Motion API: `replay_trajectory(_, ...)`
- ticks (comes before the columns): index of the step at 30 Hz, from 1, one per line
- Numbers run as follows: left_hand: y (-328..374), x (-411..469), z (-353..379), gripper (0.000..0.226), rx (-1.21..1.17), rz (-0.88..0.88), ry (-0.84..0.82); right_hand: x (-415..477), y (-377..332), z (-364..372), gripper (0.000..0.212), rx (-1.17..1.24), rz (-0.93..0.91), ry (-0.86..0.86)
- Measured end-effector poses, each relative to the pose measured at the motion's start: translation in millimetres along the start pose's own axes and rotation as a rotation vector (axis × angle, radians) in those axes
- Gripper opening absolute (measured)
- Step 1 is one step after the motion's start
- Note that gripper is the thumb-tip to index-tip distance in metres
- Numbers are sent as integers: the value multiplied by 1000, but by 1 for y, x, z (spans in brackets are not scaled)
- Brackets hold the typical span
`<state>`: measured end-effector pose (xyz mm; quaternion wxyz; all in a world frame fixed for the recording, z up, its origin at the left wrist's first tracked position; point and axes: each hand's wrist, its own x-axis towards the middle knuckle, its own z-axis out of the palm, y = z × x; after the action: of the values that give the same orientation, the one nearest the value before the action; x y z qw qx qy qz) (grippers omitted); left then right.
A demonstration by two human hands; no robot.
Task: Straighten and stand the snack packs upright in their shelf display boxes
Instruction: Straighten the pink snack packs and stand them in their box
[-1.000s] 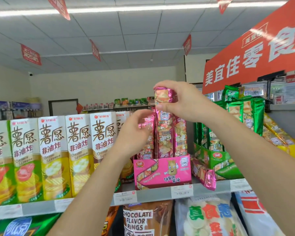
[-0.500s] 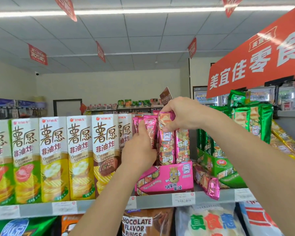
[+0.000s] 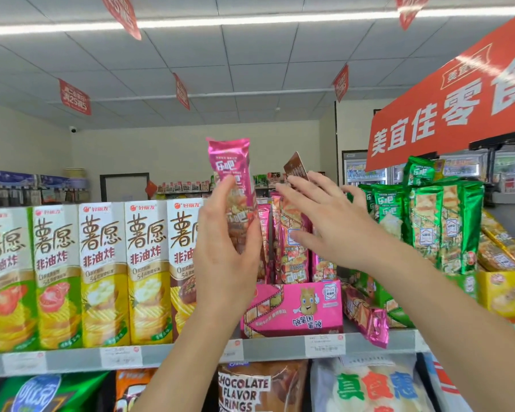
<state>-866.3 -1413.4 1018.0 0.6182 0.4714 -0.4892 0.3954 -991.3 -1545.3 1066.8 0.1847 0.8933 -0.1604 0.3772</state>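
A pink display box point(image 3: 292, 310) stands on the shelf with several pink snack packs point(image 3: 293, 257) upright inside it. My left hand point(image 3: 226, 248) grips one pink snack pack point(image 3: 231, 165) and holds it upright, lifted above the box's left side. My right hand point(image 3: 327, 221) has its fingers straight and spread, and lies against the tops of the packs in the box. Another pink pack point(image 3: 369, 316) lies tilted on the shelf between the pink box and the green box point(image 3: 378, 298).
Tall yellow and green chip cartons point(image 3: 101, 272) fill the shelf to the left. Green snack packs point(image 3: 437, 221) stand to the right, and a yellow box point(image 3: 503, 292) beyond them. Price tags line the shelf rail point(image 3: 161, 355). Bagged snacks point(image 3: 259, 388) sit below. A red sign point(image 3: 446, 114) hangs overhead.
My left hand has lifted a pink pack up out of the box. My right hand let go of the pack tops and opened flat against them.
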Motion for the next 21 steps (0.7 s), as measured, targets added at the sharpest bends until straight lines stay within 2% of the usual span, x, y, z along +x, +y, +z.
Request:
replay_trajectory(3, 14, -4, -11, 66, -153, 1, 57, -17, -15, -7, 61, 117, 62, 216)
replay_trajectory(6, 32, -10, -26, 67, -380, -113, 58, -45, -36, -16, 44, 451, 127, 395)
replay_trajectory(8, 40, -15, -32, 64, -514, -191, 60, -71, -52, -18, 43, 786, 151, 322)
replay_trajectory(11, 44, -28, -36, 61, -649, -335, 88, -108, -78, -11, 46, 1262, 206, 72)
replay_trajectory(12, 44, -35, -36, 60, -676, -374, 92, -118, -84, -5, 49, 1361, 241, 37)
replay_trajectory(15, 46, -55, -36, 57, -738, -475, 84, -136, -96, 10, 55, 1504, 350, 42)
replay_trajectory(17, 47, -67, -35, 56, -705, -545, 73, -141, -103, 13, 51, 1563, 407, 47)
replay_trajectory(21, 51, -79, -35, 59, -708, -616, -69, -146, -114, 14, 38, 1583, 501, 155)
